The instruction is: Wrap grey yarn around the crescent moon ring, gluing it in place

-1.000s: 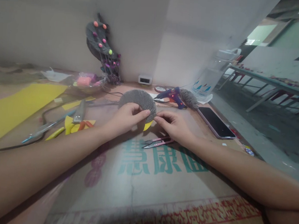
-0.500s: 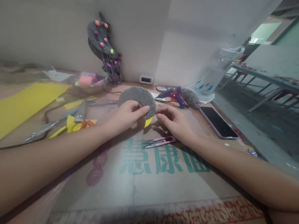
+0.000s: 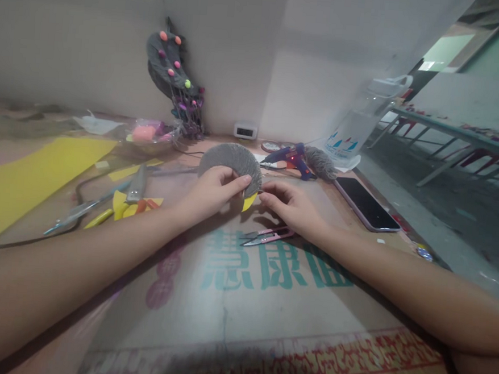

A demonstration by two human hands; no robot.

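A crescent shape wrapped in grey yarn (image 3: 230,156) is gripped in my left hand (image 3: 215,193), with the thumb across its front. At its lower right end, a bare yellow card tip (image 3: 249,202) sticks out. My right hand (image 3: 293,204) is closed in a pinch right beside that end. What lies between those fingertips looks like a thin strand of the yarn, though it is small and blurred. Pink-handled thread snips (image 3: 269,235) lie on the table just below the right hand.
Behind my hands lie a glue gun (image 3: 292,157) with a red light and a grey yarn bundle (image 3: 320,163). A phone (image 3: 367,204) and water bottle (image 3: 352,126) stand right. Left are a yellow sheet (image 3: 27,186) and box cutter (image 3: 136,185). A decorated crescent (image 3: 166,64) leans on the wall.
Hardly anything differs. Both hands keep their grip at the crescent's end, and the whole view has shifted very slightly.
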